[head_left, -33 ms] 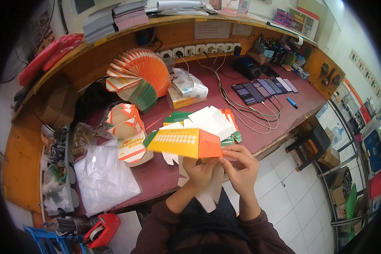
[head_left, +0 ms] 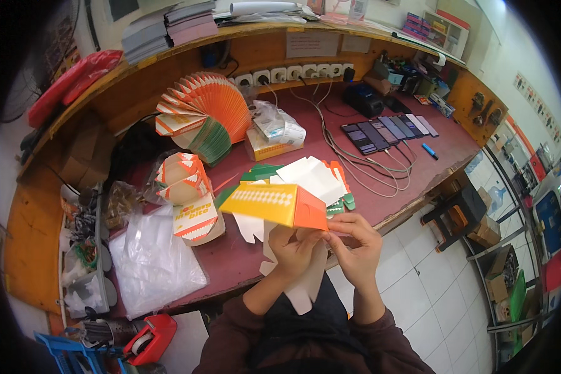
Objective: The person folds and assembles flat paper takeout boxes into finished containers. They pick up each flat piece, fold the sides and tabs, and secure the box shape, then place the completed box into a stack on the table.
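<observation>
Head view is showing both hands working a yellow-and-orange folding carton (head_left: pixel 273 204) above the near edge of the dark red worktop (head_left: pixel 380 187). Left hand (head_left: pixel 293 248) is gripping the carton from underneath, fingers curled on its white flaps. Right hand (head_left: pixel 355 243) is pinching the carton's orange right end, thumb and fingers closing on the flap. The hands are touching each other under the carton. The carton is lying roughly level, long side running left to right, held just off the worktop.

Just beyond it, a loose pile of flat carton blanks (head_left: pixel 311 177), white, green and orange, is lying on the worktop. Far left, a fanned stack of orange and green blanks (head_left: pixel 206 121) is standing spread out. Left of the hands, folded cartons (head_left: pixel 190 199) are sitting beside a clear plastic bag (head_left: pixel 153 258). Far right, a row of phones (head_left: pixel 386 131) is lying with cables (head_left: pixel 349 162) running toward the power strip (head_left: pixel 293 73) on the back wall. A red tape dispenser (head_left: pixel 151 340) is sitting at near left, below the worktop.
</observation>
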